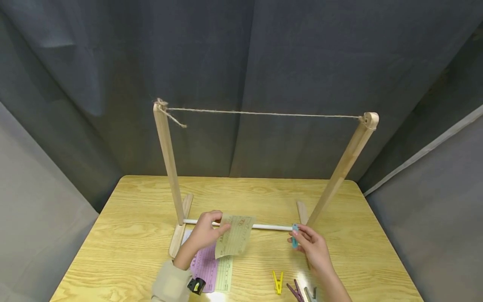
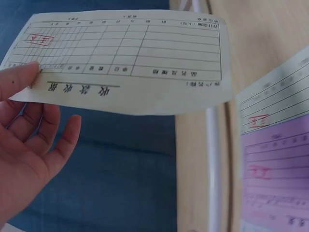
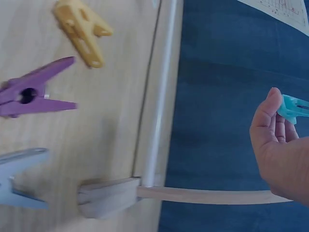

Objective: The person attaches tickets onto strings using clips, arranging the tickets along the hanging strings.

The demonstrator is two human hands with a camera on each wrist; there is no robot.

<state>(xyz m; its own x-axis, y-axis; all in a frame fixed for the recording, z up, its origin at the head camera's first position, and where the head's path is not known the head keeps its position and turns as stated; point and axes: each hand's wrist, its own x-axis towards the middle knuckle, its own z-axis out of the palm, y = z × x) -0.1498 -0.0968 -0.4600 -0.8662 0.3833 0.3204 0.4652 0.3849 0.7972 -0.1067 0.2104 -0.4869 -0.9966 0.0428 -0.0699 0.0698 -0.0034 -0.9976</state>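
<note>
"What do we grasp?"
"Above the desk (image 1: 264, 262), our left hand (image 1: 207, 230) pinches a thin, curving, ruled paper slip (image 1: 237, 235) by one end; our right hand (image 1: 312, 245) pinches a blue plastic clip (image 1: 294, 240)."

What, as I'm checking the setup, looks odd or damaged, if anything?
A loose string end stands out: it sticks out from the top of the left post, untrimmed, while the main string looks taut. Nothing looks spilled.
</note>
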